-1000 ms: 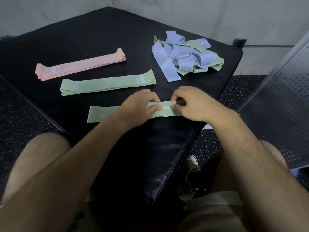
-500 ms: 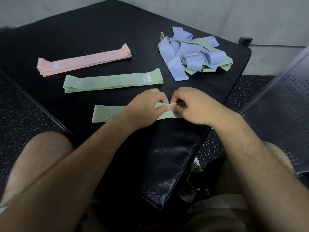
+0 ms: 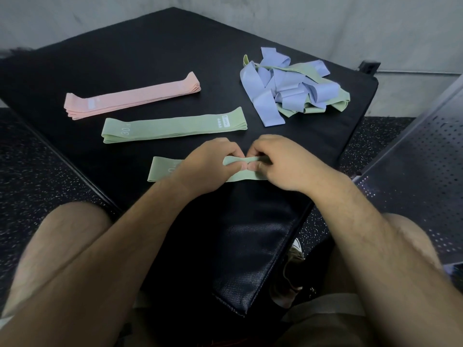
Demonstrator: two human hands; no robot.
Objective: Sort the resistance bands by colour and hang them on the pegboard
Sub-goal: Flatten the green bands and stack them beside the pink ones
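A green band lies flat near the front edge of the black padded platform. My left hand and my right hand meet over its right half, and both pinch its upper layer, which is lifted and narrowed between the fingertips. Behind it lies a flat stack of green bands marked 30. A flat stack of pink bands sits further back on the left. At the back right is a tangled heap of blue bands mixed with green ones.
A grey perforated pegboard leans at the right edge of view. Speckled black floor lies on both sides of the platform. A grey wall rises behind. My bare knees and a shoe are below.
My hands have drawn closer together on the near green band, and its upper layer is now lifted and pinched. The camera view has shifted slightly.
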